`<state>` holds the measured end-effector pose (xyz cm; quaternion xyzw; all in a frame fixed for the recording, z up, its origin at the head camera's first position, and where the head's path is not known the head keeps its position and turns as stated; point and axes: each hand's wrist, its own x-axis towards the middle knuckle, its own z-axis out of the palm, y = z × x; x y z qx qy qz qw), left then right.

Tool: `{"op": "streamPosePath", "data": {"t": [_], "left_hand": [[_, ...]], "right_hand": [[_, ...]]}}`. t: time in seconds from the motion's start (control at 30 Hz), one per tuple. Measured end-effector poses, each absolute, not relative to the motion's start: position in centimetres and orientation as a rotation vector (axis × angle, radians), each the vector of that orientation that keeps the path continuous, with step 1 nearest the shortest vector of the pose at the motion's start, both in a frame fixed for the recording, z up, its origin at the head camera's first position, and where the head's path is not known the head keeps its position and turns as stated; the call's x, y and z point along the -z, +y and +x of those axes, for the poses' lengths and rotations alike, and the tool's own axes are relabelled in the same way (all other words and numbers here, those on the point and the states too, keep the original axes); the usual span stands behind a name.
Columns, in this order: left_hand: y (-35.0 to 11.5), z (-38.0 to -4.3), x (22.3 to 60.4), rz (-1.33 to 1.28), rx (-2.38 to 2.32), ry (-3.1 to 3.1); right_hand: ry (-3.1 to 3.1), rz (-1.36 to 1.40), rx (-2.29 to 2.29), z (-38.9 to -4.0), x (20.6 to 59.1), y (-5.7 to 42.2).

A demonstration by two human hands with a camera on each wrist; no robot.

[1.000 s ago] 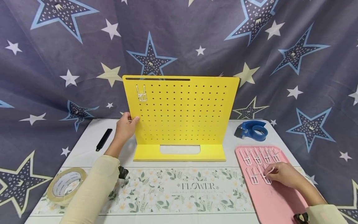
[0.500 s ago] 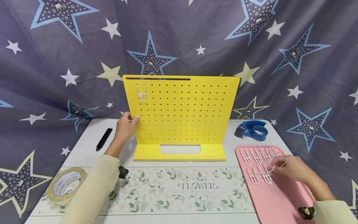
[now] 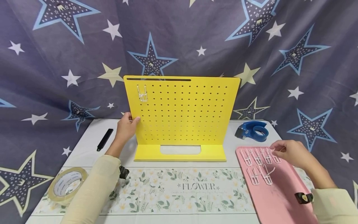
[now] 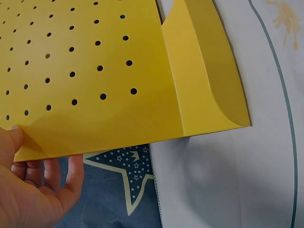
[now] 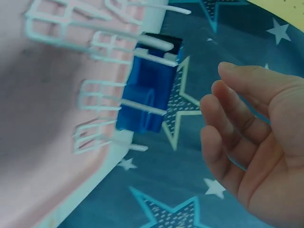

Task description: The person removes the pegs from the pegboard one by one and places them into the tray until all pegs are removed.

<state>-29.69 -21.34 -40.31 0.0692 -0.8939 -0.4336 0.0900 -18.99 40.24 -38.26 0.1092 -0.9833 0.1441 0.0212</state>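
Observation:
My left hand (image 3: 126, 128) grips the left edge of a yellow pegboard (image 3: 178, 108), thumb on the front face and fingers behind it, as the left wrist view also shows. One white wire hook (image 3: 143, 97) hangs at the pegboard's upper left. On a pink tray (image 3: 282, 199) lie several more white wire hooks (image 3: 267, 178) in two rows. Over the tray's far right corner is my right hand (image 3: 292, 154), overlapping the last hook of the far row. In the right wrist view that hand (image 5: 256, 128) holds nothing, its fingers loosely bent and apart from the hooks.
A blue tape dispenser (image 3: 253, 130) stands behind the tray. Left of the pegboard lies a black strip-shaped object (image 3: 105, 139), and a roll of clear tape (image 3: 67, 186) sits at the front left. A star-patterned curtain (image 3: 179, 37) hangs behind the white table.
My right hand has let go of the nearer-row hook, whose prong it was pinching, and moved away to the tray's far right corner. The left hand keeps its grip on the pegboard.

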Motion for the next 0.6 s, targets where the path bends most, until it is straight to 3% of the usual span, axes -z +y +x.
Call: {"op": "streamPosePath", "data": {"t": [0.6], "left_hand": [[-21.0,-29.5,40.2,0.235,1.320,-2.651]], "right_hand": [[-3.004,0.495,-0.473,-22.6,34.8,34.3]]}}
